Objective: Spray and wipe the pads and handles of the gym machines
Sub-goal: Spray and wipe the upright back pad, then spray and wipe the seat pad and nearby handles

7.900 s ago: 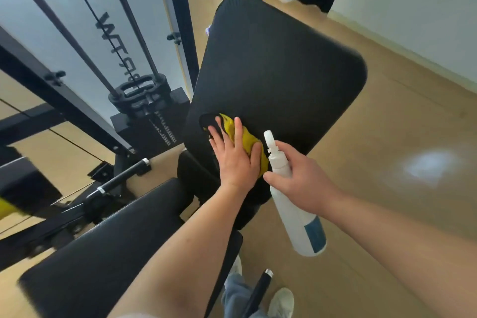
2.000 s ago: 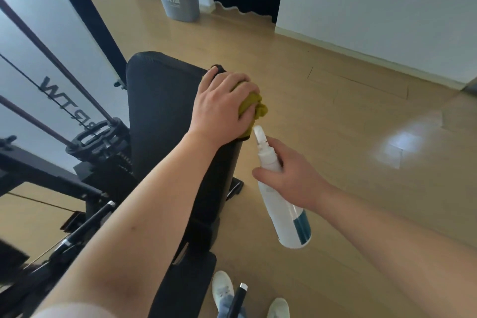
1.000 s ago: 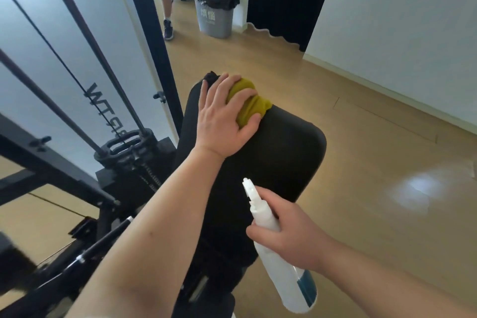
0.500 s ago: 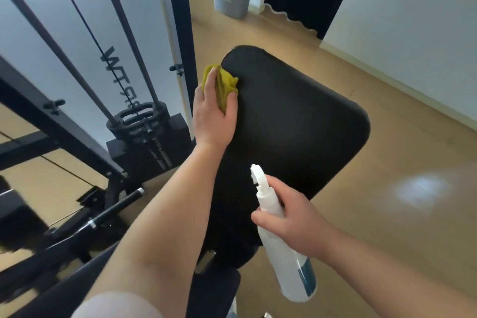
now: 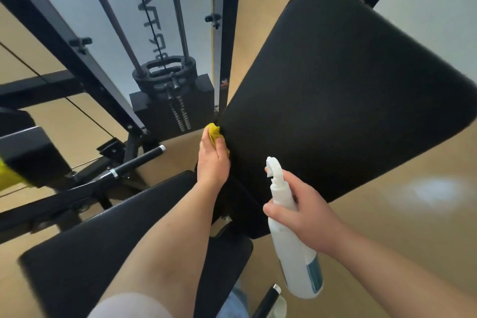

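A large black back pad (image 5: 335, 90) fills the upper right, tilted up from the bench. My left hand (image 5: 213, 160) presses a yellow cloth (image 5: 213, 133) against the pad's lower left edge. My right hand (image 5: 302, 208) grips a white spray bottle (image 5: 294, 242) with a blue label, nozzle up, just below the pad's lower edge. The black seat pad (image 5: 108, 248) lies under my left forearm.
A black weight stack (image 5: 171, 108) with guide rods and a cable stands behind the bench at upper left. A black handle bar (image 5: 134, 162) with a chrome tip juts out left of my left hand. Another chrome-tipped bar (image 5: 268, 299) sits at the bottom. Wooden floor lies to the right.
My left hand has slid the cloth down the pad's left edge from the top corner to its lower part. The bottle in my right hand has kept its place.
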Demonstrator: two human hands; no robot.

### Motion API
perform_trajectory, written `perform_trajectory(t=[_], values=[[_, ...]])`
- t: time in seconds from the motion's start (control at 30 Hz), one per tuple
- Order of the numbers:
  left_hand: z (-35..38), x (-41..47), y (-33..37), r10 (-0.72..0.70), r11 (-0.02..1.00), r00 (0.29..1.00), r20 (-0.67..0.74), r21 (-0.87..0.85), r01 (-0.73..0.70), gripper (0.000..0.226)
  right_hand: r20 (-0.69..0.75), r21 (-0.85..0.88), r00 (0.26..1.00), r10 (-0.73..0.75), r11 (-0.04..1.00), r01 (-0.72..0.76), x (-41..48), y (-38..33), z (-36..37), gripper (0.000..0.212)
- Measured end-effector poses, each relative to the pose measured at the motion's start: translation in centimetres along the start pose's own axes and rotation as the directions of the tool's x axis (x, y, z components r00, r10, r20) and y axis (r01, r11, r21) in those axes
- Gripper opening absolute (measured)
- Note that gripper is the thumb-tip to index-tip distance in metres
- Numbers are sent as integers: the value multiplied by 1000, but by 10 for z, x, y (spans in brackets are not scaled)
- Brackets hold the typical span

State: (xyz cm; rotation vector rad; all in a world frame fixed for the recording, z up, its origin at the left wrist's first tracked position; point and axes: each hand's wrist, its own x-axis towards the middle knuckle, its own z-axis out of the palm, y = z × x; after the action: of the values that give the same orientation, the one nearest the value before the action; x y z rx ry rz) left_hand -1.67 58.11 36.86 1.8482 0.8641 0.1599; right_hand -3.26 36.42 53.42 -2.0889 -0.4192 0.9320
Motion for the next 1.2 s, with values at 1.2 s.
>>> perform_trajectory(t=[1.2], values=[[3, -117, -23, -450, 850, 892, -48, -329, 411, 73, 158, -204, 982, 100, 977, -66, 27, 58, 36, 49]])
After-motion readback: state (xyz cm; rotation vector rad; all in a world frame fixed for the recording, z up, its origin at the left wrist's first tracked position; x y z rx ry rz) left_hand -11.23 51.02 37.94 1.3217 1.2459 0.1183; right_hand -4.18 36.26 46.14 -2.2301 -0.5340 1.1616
